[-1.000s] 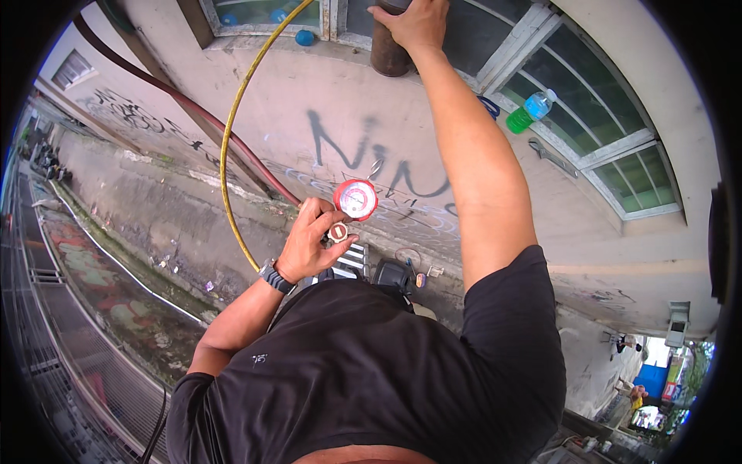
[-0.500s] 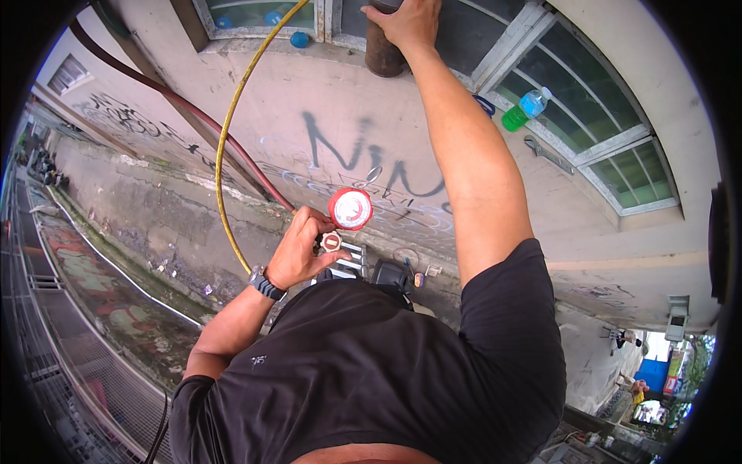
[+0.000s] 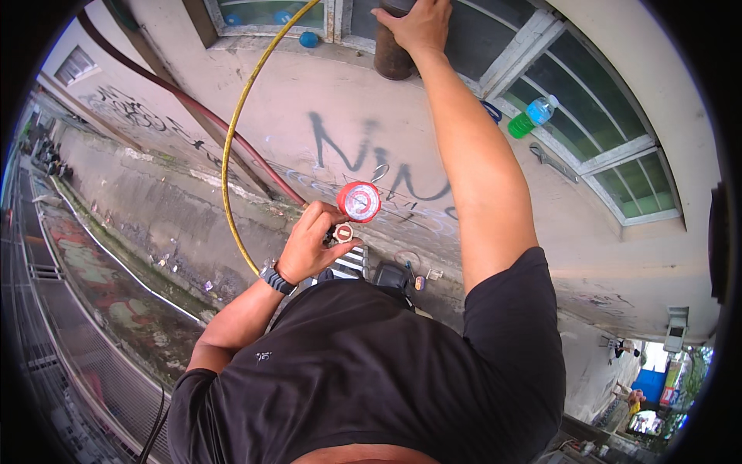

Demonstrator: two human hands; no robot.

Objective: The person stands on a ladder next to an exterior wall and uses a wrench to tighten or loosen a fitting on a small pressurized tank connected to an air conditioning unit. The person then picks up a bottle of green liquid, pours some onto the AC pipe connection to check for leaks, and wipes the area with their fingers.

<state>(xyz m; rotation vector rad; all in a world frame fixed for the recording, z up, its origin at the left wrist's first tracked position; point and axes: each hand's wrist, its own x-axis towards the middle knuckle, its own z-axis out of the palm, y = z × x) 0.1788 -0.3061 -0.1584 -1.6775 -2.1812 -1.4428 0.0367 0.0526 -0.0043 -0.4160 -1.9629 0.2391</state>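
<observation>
Gauge with round red rim (image 3: 359,202) sits just past my left hand (image 3: 308,243), fingers pinching a round cream-brown knob (image 3: 344,233); my right hand (image 3: 425,29) spreads round a brown cylinder (image 3: 393,57).

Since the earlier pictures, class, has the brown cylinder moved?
No: the brown cylinder, held by the right hand, shows no clear shift in any direction against the white window post.

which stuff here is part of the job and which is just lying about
Likely part of the job:
red gauge, in the left grip
brown cylinder, in the right grip
probably the yellow hose

Apparently lying about, untouched:
green-liquid bottle
wrench
blue round object
</observation>
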